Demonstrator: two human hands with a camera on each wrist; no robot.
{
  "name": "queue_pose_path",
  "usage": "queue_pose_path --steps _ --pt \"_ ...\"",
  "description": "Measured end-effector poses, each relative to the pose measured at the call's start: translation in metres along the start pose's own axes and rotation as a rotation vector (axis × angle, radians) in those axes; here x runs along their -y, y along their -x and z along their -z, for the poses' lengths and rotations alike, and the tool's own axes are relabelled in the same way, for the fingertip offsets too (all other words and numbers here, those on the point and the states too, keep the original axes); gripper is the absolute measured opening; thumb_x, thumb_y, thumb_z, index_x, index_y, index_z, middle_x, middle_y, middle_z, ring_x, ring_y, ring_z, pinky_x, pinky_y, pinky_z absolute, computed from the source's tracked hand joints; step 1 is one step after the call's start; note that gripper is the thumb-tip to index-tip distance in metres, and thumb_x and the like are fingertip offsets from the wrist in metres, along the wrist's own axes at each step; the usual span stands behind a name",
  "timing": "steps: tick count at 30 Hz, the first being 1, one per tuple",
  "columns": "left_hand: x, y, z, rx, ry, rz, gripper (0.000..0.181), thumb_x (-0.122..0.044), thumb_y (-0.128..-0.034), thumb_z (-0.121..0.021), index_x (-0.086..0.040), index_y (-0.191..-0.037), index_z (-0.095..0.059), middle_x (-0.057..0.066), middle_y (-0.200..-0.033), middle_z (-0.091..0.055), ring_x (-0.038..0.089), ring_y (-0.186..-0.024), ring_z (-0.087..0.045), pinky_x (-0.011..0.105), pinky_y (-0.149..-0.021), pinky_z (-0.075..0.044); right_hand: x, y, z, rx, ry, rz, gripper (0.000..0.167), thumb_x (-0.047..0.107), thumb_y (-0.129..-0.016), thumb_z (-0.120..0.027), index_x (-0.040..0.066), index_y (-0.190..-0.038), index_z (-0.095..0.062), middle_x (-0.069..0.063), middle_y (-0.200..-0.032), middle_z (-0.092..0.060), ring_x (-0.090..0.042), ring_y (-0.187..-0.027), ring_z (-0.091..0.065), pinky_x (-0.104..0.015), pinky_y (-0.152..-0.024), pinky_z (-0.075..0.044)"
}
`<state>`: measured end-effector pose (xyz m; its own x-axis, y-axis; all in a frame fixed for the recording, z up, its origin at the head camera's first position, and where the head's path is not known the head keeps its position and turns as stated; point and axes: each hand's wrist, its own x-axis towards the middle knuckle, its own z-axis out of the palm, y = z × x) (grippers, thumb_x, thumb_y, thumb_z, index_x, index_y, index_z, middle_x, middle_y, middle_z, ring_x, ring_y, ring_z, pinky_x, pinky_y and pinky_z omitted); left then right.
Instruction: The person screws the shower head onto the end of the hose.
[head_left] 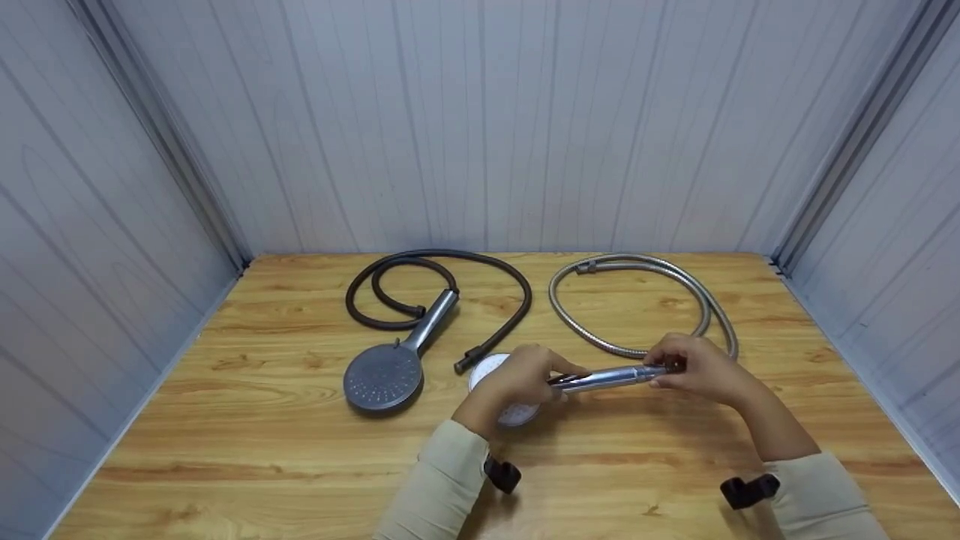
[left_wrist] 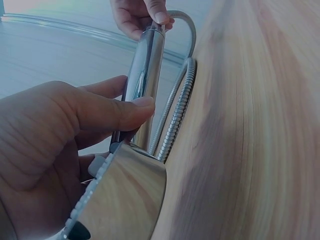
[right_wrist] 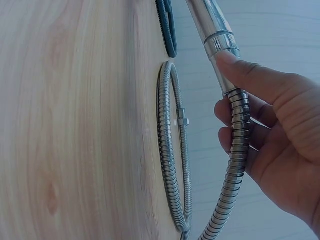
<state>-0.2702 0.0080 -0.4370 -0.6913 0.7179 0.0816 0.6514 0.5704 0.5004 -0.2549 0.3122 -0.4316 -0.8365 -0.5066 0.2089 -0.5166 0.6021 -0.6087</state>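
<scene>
A chrome hand shower (head_left: pixel 611 378) with a pale spray face is held above the table by both hands. My left hand (head_left: pixel 525 379) grips its handle close to the head, thumb on one side and fingers on the other. At the handle's far end, my right hand (head_left: pixel 697 367) pinches the metal end fitting of a silver shower hose (right_wrist: pixel 235 175). In the right wrist view the thumb lies on this fitting, and the fingers are behind the hose. The fitting meets the handle; how tightly they are joined I cannot tell.
A second, grey hand shower (head_left: pixel 382 379) lies left of the hands, with a dark hose (head_left: pixel 527 296) looped behind it. The silver hose's remaining loop lies at the back right. Pale panelled walls (head_left: pixel 480 127) enclose the wooden table (head_left: pixel 262 465) at the back and sides.
</scene>
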Motion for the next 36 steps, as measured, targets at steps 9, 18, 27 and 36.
queue_pose_path --steps 9,18,27,36 --pt "0.0021 -0.0001 -0.0001 -0.008 -0.017 -0.043 0.05 -0.005 -0.0787 -0.079 -0.024 -0.124 -0.069 -0.006 -0.112 -0.07 0.006 -0.068 -0.047 0.019 -0.069 -0.044 -0.0035 0.0 -0.0016 0.0 -0.005 0.048 0.017 0.015 -0.082 -0.079 0.012 -0.098 -0.073 0.003 -0.086 -0.062 -0.009 -0.069 -0.051 -0.027 -0.06 -0.046" --pt "0.0012 0.0001 0.001 0.005 -0.025 -0.038 0.051 -0.005 -0.0792 -0.078 -0.025 -0.125 -0.069 -0.007 -0.108 -0.071 0.007 -0.061 -0.042 0.019 -0.061 -0.038 -0.0019 -0.0004 -0.0009 0.008 -0.008 0.048 0.016 0.016 -0.083 -0.078 0.011 -0.098 -0.075 0.003 -0.086 -0.064 -0.009 -0.068 -0.051 -0.026 -0.06 -0.045" --pt "0.0014 -0.0004 0.0016 0.001 -0.043 -0.054 0.05 -0.005 -0.0793 -0.078 -0.025 -0.125 -0.069 -0.008 -0.107 -0.072 0.007 -0.063 -0.042 0.02 -0.062 -0.038 -0.0004 -0.0007 0.0012 0.035 -0.007 0.071 0.016 0.017 -0.086 -0.075 0.008 -0.1 -0.076 0.003 -0.086 -0.064 -0.008 -0.067 -0.049 -0.025 -0.058 -0.043" --pt "0.0003 0.0002 0.0004 -0.006 -0.039 -0.026 0.053 -0.002 -0.0791 -0.077 -0.026 -0.125 -0.068 -0.009 -0.109 -0.071 0.008 -0.057 -0.035 0.021 -0.059 -0.032 0.0025 0.0003 0.004 0.081 -0.046 0.067 0.02 0.015 -0.091 -0.07 0.003 -0.105 -0.074 -0.001 -0.089 -0.065 -0.011 -0.065 -0.048 -0.026 -0.056 -0.042"
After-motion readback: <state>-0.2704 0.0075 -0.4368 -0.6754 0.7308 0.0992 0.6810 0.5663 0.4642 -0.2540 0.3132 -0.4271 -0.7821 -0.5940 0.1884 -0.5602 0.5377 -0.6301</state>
